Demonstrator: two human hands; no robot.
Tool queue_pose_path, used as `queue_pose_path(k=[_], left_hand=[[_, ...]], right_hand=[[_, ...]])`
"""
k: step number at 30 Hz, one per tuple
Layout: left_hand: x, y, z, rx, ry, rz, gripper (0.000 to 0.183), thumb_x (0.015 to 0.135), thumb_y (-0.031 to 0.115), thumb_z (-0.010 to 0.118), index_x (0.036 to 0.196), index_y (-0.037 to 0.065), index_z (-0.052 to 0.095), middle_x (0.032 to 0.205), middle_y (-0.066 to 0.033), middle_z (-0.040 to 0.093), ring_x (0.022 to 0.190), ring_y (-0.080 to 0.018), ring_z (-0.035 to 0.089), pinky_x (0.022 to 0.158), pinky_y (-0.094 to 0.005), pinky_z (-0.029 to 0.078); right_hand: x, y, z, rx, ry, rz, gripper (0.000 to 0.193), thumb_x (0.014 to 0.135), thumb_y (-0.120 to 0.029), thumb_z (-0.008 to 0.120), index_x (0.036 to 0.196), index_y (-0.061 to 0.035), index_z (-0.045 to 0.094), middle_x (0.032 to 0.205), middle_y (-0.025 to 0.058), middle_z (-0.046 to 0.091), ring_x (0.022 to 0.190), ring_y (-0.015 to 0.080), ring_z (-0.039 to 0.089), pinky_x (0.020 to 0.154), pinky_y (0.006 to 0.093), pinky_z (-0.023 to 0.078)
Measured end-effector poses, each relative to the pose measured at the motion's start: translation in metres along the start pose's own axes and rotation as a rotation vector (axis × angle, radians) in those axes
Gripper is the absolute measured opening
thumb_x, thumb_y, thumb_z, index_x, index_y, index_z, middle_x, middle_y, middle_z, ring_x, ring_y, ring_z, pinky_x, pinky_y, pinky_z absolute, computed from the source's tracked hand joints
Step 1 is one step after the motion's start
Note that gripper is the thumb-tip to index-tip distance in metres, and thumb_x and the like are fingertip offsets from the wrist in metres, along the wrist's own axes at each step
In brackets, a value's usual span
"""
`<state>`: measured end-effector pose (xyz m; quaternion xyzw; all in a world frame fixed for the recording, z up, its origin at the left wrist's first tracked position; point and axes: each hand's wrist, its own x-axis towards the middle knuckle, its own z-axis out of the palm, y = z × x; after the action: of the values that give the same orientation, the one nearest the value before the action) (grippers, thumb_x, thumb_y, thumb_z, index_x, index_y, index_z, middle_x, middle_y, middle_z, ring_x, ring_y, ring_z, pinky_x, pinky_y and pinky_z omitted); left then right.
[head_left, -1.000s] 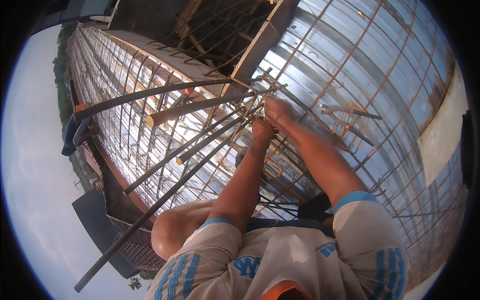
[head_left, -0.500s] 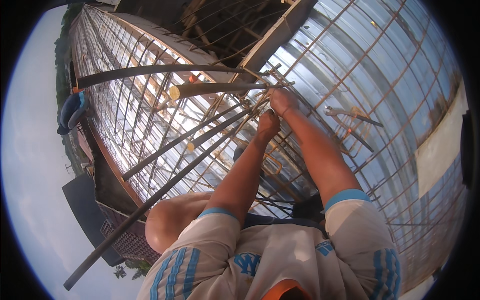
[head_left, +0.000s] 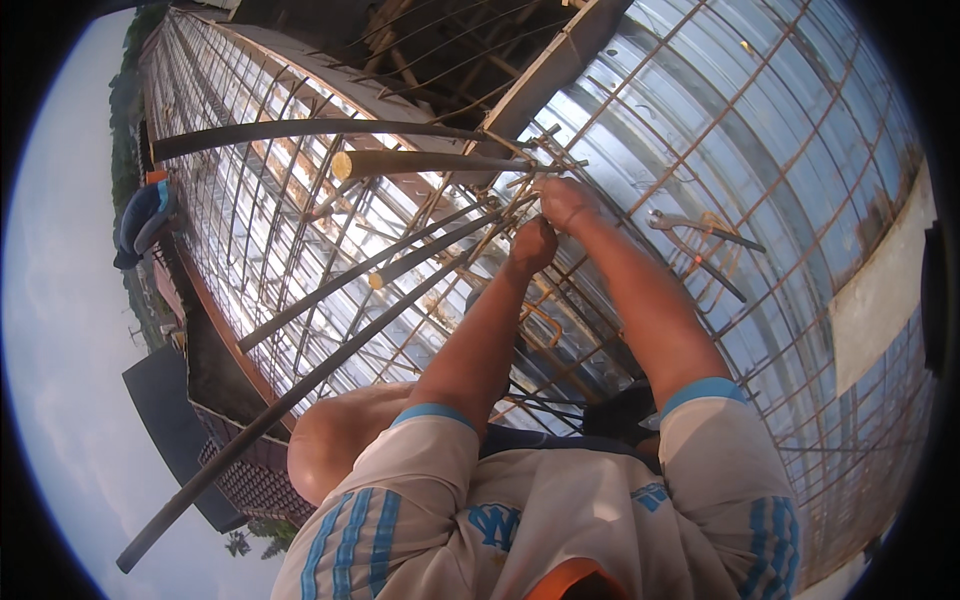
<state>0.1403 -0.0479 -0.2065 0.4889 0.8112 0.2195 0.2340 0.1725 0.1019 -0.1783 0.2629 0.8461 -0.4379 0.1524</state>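
My left hand [head_left: 533,245] is closed, its fingers curled beside the lower ends of several steel reinforcing bars. Just above and to its right, my right hand [head_left: 565,203] is closed too, at the spot where the bars meet the rebar mesh. Whatever is between the fingers is too small or hidden to make out. The thick bars fan out toward the left, among them an upper bar [head_left: 400,163] with a yellowish cut end and a long lower bar [head_left: 290,398]. Right of my hands, a pair of pincers [head_left: 700,240] lies on the mesh, handles spread.
Rebar mesh [head_left: 740,107] covers shiny corrugated metal sheets [head_left: 620,105] on both sides. A timber beam [head_left: 550,68] borders a dark opening at the top. Another person [head_left: 148,215] is at the far left edge. A pale board [head_left: 880,305] lies at the right.
The view has shifted a little, so the bars stand slightly farther left. Both hands stay closed at the same joint, with only a slight movement.
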Motion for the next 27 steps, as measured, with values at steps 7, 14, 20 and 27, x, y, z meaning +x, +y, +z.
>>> queue_pose_path(k=[7, 14, 20, 27], left_hand=[[-0.017, -0.002, 0.022, 0.144, 0.015, -0.216, 0.016, 0.083, 0.009, 0.052, 0.090, -0.004, 0.057, 0.083, -0.0247, 0.065, 0.076, -0.0430, 0.063, 0.069, -0.0482, 0.051], [-0.005, 0.071, -0.020, -0.243, 0.239, -0.778, 0.065, 0.085, 0.018, 0.055, 0.139, -0.010, 0.033, 0.089, -0.0279, 0.066, 0.083, -0.0422, 0.065, 0.073, -0.0458, 0.050], [-0.007, 0.044, -0.011, -0.300, 0.118, -0.701, 0.073, 0.084, 0.020, 0.052, 0.144, -0.011, 0.024, 0.087, -0.0287, 0.066, 0.084, -0.0427, 0.065, 0.077, -0.0458, 0.051], [0.008, 0.037, -0.027, 0.012, -0.111, -0.591, 0.063, 0.083, 0.019, 0.052, 0.136, -0.011, 0.038, 0.088, -0.0285, 0.066, 0.084, -0.0437, 0.065, 0.074, -0.0480, 0.052]], right_hand=[[0.007, -0.018, 0.004, -0.151, -0.138, -0.035, 0.032, 0.088, -0.015, 0.049, 0.113, -0.0197, 0.067, 0.115, 0.0125, 0.066, 0.109, 0.0310, 0.062, 0.091, 0.0442, 0.050], [-0.003, 0.012, 0.010, 0.084, 0.038, -0.045, 0.034, 0.086, -0.015, 0.051, 0.115, -0.0251, 0.066, 0.108, 0.0144, 0.067, 0.101, 0.0337, 0.064, 0.088, 0.0433, 0.051], [-0.010, 0.011, -0.001, 0.064, 0.027, -0.125, 0.031, 0.088, -0.018, 0.051, 0.114, -0.0225, 0.067, 0.103, 0.0145, 0.068, 0.097, 0.0350, 0.064, 0.085, 0.0434, 0.051], [0.002, -0.002, -0.016, -0.227, -0.114, -0.146, 0.025, 0.088, -0.021, 0.053, 0.108, -0.0152, 0.067, 0.101, 0.0167, 0.069, 0.096, 0.0330, 0.066, 0.083, 0.0454, 0.052]])
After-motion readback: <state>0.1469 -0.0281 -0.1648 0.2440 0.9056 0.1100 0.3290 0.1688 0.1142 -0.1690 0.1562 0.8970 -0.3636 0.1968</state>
